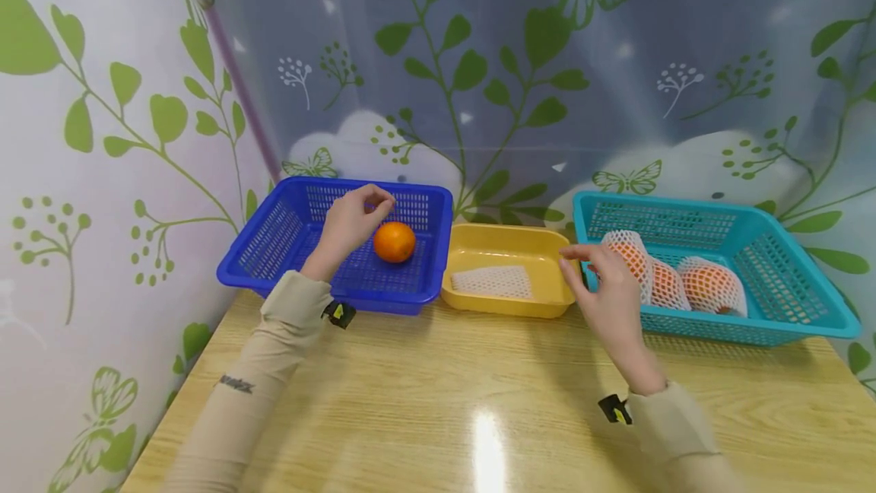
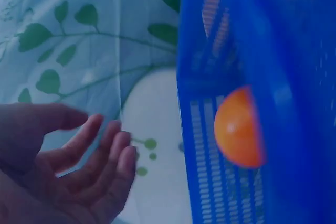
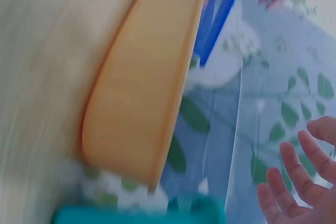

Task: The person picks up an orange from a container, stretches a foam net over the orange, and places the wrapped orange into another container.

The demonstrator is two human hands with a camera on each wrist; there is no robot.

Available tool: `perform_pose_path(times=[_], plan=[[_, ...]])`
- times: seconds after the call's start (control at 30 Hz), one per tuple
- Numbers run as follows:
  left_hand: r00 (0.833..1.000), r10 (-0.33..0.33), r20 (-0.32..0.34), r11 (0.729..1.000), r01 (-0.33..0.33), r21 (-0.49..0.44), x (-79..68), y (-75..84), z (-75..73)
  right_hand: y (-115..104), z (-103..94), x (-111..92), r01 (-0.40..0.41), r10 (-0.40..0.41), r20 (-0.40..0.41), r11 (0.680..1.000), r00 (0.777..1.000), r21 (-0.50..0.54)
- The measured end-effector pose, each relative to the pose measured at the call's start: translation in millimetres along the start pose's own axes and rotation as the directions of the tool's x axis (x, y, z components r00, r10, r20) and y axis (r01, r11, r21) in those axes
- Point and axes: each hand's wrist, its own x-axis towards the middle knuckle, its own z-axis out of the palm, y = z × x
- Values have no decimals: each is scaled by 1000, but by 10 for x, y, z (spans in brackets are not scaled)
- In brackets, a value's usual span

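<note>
An unwrapped orange (image 1: 394, 242) lies in the blue basket (image 1: 274, 280) at the left. Above that basket hovers my left hand (image 1: 356, 217), fingers loosely bent and holding nothing; the left wrist view shows a gap between them and the orange (image 2: 239, 128). My right hand (image 1: 605, 287) is raised between the yellow tray (image 1: 509, 309) and the teal basket (image 1: 739, 331), its fingers relaxed and nothing in them. A white foam net sleeve (image 1: 494, 282) lies flat in the yellow tray. Several net-wrapped oranges (image 1: 712, 285) sit in the teal basket, partly behind the right hand.
All three containers stand in a row along the back of the wooden table (image 1: 411, 394). Right behind them hangs a leaf-patterned curtain (image 1: 479, 97), which also covers the left side.
</note>
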Motion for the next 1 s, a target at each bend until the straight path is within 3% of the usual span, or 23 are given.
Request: perform_pose_path(times=[0.17,0.33,0.47,0.67,0.73,0.8,0.9,1.0], plan=[[989,-14,147,983,-14,184,265,-17,29,-174,242,-75,35,-38,74,999,997,40],[957,-76,278,937,-27,349,457,-22,125,-349,452,-146,41,-54,131,995,990,93],[913,-172,371,891,-16,453,557,-27,201,-443,581,-201,53,-77,168,988,983,142],[807,-334,487,835,14,549,646,-85,284,-520,665,-286,47,-89,234,983,968,179],[786,-362,502,827,23,561,657,-112,298,-532,674,-312,40,-86,254,982,963,182],[787,-362,499,826,22,564,657,-131,301,-544,678,-330,28,-80,274,981,958,191],[814,-312,489,824,-24,566,664,-134,288,-554,679,-346,3,-64,299,980,952,200],[844,-256,470,848,-37,529,678,-98,251,-564,667,-347,-44,-31,331,975,943,218]])
